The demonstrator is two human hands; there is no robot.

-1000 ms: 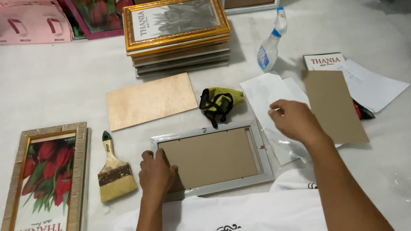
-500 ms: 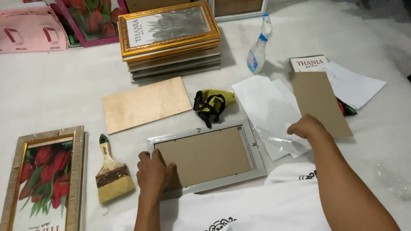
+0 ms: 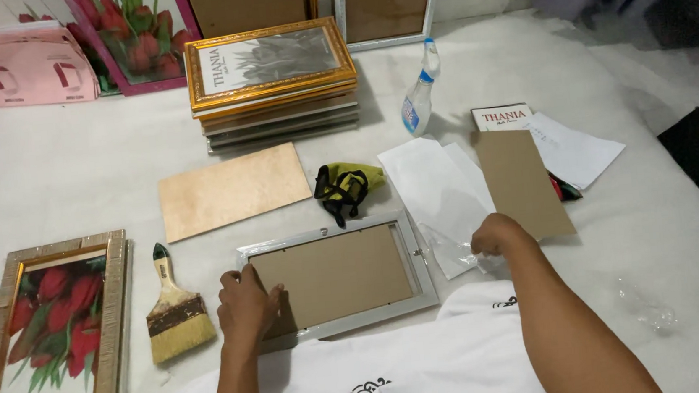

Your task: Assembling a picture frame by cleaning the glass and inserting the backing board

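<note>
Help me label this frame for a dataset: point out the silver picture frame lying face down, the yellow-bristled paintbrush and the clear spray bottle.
Silver picture frame (image 3: 419, 259): head view, right rail.
Yellow-bristled paintbrush (image 3: 180, 333): head view, bristles.
Clear spray bottle (image 3: 419, 106): head view, body.

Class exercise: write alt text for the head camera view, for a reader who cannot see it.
A person's left hand presses on the brown backing of a silver picture frame lying face down on a white surface, while the right hand grips clear plastic wrap beside it. A paintbrush lies left of the frame.
</note>
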